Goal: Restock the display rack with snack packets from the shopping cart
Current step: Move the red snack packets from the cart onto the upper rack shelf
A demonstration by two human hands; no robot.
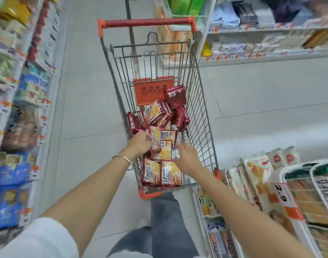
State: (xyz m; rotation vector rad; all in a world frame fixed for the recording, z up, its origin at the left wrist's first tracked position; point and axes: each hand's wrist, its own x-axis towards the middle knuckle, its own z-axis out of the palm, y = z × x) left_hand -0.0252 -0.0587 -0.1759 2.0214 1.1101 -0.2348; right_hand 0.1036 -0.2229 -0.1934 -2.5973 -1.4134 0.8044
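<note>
Expect light, slick, crushable packets (171, 173); grip the flat faces. Your left hand (140, 143) clamps one; right hand (187, 159) fingers apart.

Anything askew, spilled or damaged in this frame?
Nothing looks damaged or spilled. The snack packets lie jumbled in the shopping cart: some flat and face up, others tipped on edge or back side up. The left hand grips one; the right hand reaches open over the pile.

Left-side shelves (20, 86) in blur, display rack (308, 237) cropped at right edge.
</note>
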